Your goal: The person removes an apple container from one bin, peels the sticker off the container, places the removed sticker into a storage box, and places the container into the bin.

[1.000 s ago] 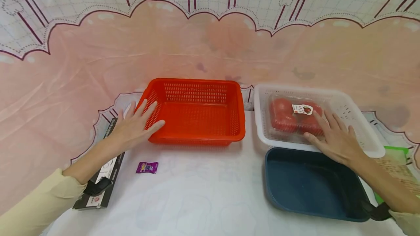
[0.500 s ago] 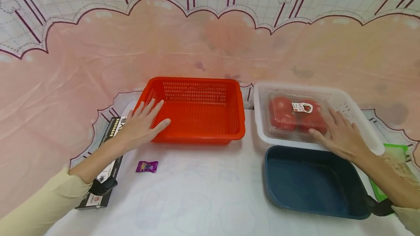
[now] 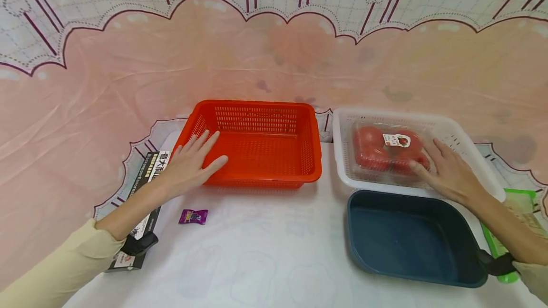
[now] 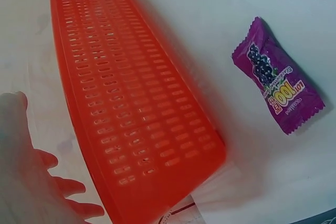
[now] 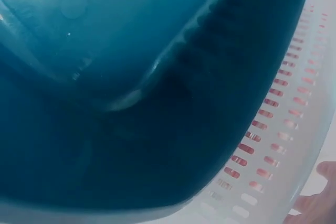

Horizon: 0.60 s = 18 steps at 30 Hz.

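Held the left hand (image 3: 190, 163) over the left side of a bright red, rectangular, slotted plastic basket (image 3: 261, 153), with fingers spread and extended, grasping nothing; could not tell about contact with the rim. Held the right hand (image 3: 451, 172) over the front right part of a white, rectangular, perforated plastic basket (image 3: 368, 186), likewise with fingers extended and released, and with the thumb near a clear plastic box of round red tomatoes (image 3: 387, 153). Saw that box lying inside the white basket, towards its left, with a white printed label (image 3: 396, 140) on top. Noted a dark blue, round-cornered plastic tub (image 3: 411, 239) on the white tabletop (image 3: 257, 246), just in front of the white basket. Found a small purple wrapped sweet (image 3: 193, 216) lying in front of the red basket's left corner, and read "100" on its wrapper in the left wrist view. Saw a long black-and-white cardboard box (image 3: 147, 170) under the left forearm, and a green-edged packet (image 3: 520, 199) partly behind the right forearm.
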Tool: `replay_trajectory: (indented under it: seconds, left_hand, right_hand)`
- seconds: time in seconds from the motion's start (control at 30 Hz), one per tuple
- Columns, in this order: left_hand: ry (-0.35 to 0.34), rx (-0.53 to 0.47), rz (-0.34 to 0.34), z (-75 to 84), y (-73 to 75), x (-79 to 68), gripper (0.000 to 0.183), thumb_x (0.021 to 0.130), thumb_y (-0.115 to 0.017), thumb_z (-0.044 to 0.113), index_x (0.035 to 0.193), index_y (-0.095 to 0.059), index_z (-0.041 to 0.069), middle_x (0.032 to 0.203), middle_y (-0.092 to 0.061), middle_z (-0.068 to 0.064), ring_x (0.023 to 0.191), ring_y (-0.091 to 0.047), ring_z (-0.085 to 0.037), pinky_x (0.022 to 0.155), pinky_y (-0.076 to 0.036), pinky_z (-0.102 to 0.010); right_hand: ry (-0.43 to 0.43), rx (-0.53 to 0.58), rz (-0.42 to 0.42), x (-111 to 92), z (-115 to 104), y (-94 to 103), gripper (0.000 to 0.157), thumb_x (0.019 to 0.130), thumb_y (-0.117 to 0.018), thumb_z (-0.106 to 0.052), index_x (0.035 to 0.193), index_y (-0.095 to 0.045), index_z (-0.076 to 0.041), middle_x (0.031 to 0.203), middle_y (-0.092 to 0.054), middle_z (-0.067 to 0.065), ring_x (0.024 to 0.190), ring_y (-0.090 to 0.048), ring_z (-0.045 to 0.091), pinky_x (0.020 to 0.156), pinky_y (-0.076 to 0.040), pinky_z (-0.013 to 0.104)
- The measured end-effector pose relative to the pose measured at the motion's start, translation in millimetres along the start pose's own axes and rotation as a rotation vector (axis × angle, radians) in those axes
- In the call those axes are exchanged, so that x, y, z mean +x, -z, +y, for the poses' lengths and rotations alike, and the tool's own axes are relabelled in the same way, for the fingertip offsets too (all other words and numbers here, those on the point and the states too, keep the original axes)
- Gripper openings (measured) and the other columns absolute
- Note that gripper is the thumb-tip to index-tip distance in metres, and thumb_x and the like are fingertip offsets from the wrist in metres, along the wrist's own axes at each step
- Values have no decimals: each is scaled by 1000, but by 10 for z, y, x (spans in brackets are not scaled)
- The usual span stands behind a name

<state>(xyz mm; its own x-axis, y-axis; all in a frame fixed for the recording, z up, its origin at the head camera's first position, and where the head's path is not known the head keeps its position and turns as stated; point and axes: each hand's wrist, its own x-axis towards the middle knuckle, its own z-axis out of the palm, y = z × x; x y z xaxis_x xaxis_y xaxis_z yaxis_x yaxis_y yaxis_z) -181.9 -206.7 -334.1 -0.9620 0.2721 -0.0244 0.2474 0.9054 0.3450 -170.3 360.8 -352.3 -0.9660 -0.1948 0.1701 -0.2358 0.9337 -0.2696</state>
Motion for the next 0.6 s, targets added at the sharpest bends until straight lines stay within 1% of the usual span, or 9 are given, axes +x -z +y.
replay_trajectory:
  seconds: [0.1,0.2,0.47,0.6]
  left_hand:
    - [-5,-16,0,19,-1,0,81,94,-38,65,157,-7,25,164,-7,-15,149,-6,-46,113,-3,-73]
    - [-10,-36,-2,55,-9,1,80,94,-39,63,157,-7,25,164,-7,-14,149,-6,-45,114,-3,-71]
    - [-56,-80,12,171,-65,-7,80,94,-39,64,157,-8,26,164,-11,-11,150,-11,-41,116,-11,-68]
    - [-74,-110,6,241,-89,-11,80,94,-40,64,157,-8,26,164,-12,-10,150,-12,-39,116,-13,-67]
  right_hand:
    - [-8,19,-8,11,24,10,80,94,-52,-44,155,-16,-9,150,-24,38,134,-26,60,97,-23,79]
    - [-27,31,-21,14,30,24,80,94,-50,-44,155,-15,-7,150,-23,38,135,-24,60,98,-22,80]
    - [-75,88,-52,37,43,76,75,97,-45,-43,156,-11,-11,150,-20,40,137,-18,60,99,-16,80]
    - [-90,122,-53,61,73,89,73,98,-44,-42,156,-12,-9,150,-19,41,138,-17,60,100,-16,80]
